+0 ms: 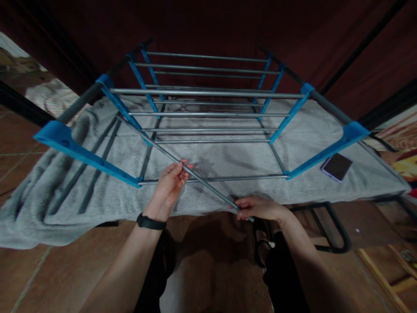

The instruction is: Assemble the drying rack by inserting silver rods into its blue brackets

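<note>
A loose metal rod (pixel 198 179) runs diagonally from the rack's left side down toward me. My left hand (pixel 169 189) pinches it near its middle, a black band on the wrist. My right hand (pixel 259 208) grips the rod's near end. The rod crosses over the rack's (pixel 208 93) front lower bar. The rack has blue plastic side pieces (pixel 84 154) and several grey metal crossbars, and it lies on a grey blanket (pixel 319 143).
A phone (pixel 337 166) in a purple case lies on the blanket at the right. A black metal frame (pixel 335 226) stands by my right forearm. Brown tiled floor (pixel 42 278) is below the blanket, and a dark red curtain hangs behind.
</note>
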The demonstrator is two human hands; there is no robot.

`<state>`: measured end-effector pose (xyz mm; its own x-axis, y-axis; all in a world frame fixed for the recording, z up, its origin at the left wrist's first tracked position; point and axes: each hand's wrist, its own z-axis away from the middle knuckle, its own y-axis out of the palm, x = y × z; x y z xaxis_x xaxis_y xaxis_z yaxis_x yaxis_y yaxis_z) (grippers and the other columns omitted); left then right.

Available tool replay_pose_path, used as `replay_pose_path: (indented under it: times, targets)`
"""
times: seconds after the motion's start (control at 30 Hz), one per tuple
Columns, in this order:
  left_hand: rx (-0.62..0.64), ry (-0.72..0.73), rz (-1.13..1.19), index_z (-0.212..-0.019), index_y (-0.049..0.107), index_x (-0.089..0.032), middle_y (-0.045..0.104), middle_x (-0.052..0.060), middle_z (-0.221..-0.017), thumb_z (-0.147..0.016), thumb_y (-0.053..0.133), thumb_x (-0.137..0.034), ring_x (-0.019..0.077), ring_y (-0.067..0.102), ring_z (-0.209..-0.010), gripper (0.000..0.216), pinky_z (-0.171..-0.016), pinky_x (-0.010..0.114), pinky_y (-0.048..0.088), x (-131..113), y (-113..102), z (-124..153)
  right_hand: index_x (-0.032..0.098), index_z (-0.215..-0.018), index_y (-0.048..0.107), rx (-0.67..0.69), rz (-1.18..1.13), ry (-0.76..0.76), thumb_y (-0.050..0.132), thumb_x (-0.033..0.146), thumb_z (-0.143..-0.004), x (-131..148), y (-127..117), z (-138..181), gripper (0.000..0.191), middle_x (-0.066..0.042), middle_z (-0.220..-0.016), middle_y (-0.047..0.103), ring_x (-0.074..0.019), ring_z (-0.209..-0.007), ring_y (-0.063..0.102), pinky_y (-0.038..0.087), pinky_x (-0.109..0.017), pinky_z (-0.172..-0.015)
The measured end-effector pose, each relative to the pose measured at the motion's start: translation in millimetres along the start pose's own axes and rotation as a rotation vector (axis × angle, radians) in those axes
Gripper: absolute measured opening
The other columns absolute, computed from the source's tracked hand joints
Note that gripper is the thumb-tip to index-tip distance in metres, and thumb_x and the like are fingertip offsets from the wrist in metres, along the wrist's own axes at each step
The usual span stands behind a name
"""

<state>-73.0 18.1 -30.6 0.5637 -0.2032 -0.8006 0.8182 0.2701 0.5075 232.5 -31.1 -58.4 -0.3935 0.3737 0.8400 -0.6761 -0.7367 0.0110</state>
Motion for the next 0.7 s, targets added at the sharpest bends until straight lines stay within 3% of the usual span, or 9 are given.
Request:
replay_pose_path:
  times: [0.23,0.37,0.7]
  targets:
    - [0.043,0.029,-0.025,-0.09,0.071,-0.01,0.074,0.01,-0.086,-0.085,0.065,-0.016,0.0066,0.06,-0.06,0.009,-0.059,0.016,0.049,2.4,0.6,1.2,0.025,-0.108,0.069,0.007,0.073,0.001,0.071,0.043,-0.073,-1.1,-1.6,-1.8,0.039,-0.001,-0.086,0.073,-0.0175,-0.079,0.063,0.046,-0.028,-0.071]
    - [0.084,-0.003,-0.082,-0.09,0.07,-0.01,0.074,0.011,-0.088,-0.083,0.068,-0.019,0.0081,0.061,-0.061,0.011,-0.061,0.018,0.05,7.6,4.2,4.9,0.026,-0.102,0.073,-0.065,0.205,0.042,0.074,0.043,-0.069,-1.0,-12.0,6.4,0.038,0.001,-0.085,0.071,-0.0185,-0.082,0.062,0.044,-0.027,-0.07]
    - [0.18,-0.048,-0.205,-0.092,0.067,-0.012,0.075,0.012,-0.093,-0.078,0.074,-0.03,0.0115,0.063,-0.066,0.024,-0.065,0.023,0.049,20.4,11.8,13.2,0.022,-0.085,0.073,0.014,0.29,0.043,0.072,0.044,-0.069,-4.6,-16.7,14.1,0.027,0.003,-0.069,0.062,-0.0132,-0.064,0.053,0.039,-0.024,-0.057]
